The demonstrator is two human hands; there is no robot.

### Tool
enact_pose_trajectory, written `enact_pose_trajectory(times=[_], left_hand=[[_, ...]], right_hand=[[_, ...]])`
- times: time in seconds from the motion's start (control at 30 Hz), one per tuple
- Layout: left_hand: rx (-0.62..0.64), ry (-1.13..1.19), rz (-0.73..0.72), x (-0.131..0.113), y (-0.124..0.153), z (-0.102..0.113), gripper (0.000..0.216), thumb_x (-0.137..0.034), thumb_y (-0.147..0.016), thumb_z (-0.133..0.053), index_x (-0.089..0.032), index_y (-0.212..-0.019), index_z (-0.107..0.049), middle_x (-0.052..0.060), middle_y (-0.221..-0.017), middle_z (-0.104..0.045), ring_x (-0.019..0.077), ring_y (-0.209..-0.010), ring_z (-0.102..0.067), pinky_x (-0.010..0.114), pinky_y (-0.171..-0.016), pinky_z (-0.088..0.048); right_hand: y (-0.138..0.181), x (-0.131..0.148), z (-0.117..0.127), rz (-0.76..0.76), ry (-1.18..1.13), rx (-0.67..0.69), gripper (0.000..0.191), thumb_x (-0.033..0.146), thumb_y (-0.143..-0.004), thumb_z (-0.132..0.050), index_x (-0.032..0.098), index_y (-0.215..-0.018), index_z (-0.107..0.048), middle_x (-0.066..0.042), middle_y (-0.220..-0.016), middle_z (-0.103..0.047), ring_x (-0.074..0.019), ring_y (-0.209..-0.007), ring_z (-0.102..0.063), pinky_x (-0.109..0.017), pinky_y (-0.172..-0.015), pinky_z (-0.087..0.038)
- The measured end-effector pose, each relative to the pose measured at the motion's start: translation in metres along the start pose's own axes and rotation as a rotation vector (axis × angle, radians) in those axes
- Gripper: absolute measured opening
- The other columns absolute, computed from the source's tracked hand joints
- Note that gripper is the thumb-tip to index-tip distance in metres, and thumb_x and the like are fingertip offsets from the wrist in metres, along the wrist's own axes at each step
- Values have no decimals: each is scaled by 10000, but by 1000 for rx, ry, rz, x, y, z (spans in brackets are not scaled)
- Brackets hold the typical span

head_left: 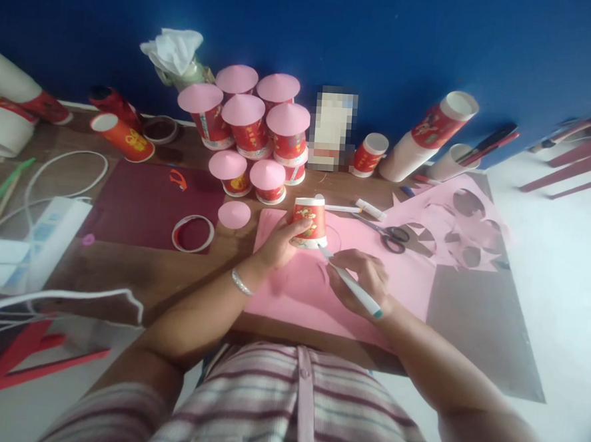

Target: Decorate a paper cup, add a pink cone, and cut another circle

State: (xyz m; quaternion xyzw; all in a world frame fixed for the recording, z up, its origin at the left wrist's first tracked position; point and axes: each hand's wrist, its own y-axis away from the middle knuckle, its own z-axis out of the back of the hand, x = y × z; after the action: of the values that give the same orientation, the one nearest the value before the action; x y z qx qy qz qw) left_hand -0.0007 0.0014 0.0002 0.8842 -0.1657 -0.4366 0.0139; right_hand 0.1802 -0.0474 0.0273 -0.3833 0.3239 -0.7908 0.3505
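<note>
My left hand (pixel 280 240) is closed around a red paper cup (pixel 311 220) with gold and white print, its wider rim facing down. In my right hand (pixel 359 278) is a long white pen-like tool (pixel 354 290) with a teal end. Its tip is at the cup's lower rim; whether it touches cannot be made out. Both hands are over a pink paper sheet (pixel 290 301) on the table. A pencilled-looking curve shows on the sheet just right of the cup. Black-handled scissors (pixel 393 240) lie on the pink paper to the right.
Several red cups with pink cone tops (pixel 244 114) stand at the back. A pink paper disc (pixel 234 214) and a tape roll (pixel 193 233) lie left of my hands. Cut pink scraps (pixel 455 224), a stacked cup tower (pixel 431 136) and a glue stick (pixel 371 209) are rightward. White cables (pixel 61 293) cross the left.
</note>
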Motion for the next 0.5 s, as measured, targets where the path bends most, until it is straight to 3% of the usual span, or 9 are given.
enact_pose_trajectory(times=[0.3,0.5], left_hand=[[19,-67,6,-1,1,-3,381,-419,-791,-827,-211,-1086,-703,37,-945,-719,208,-888,-681,347,-812,-525],[33,-59,2,-1,2,-3,356,-409,-797,-841,-196,-1041,-694,10,-898,-674,159,-832,-632,301,-787,-506]], right_hand=[[0,0,-1,5,-3,40,229,74,-899,-719,191,-1061,-609,-33,-775,-733,-160,-635,-715,-255,-578,-575],[-2,0,-1,0,23,53,235,85,-908,-710,211,-1077,-603,-15,-772,-729,-152,-622,-707,-249,-561,-566]])
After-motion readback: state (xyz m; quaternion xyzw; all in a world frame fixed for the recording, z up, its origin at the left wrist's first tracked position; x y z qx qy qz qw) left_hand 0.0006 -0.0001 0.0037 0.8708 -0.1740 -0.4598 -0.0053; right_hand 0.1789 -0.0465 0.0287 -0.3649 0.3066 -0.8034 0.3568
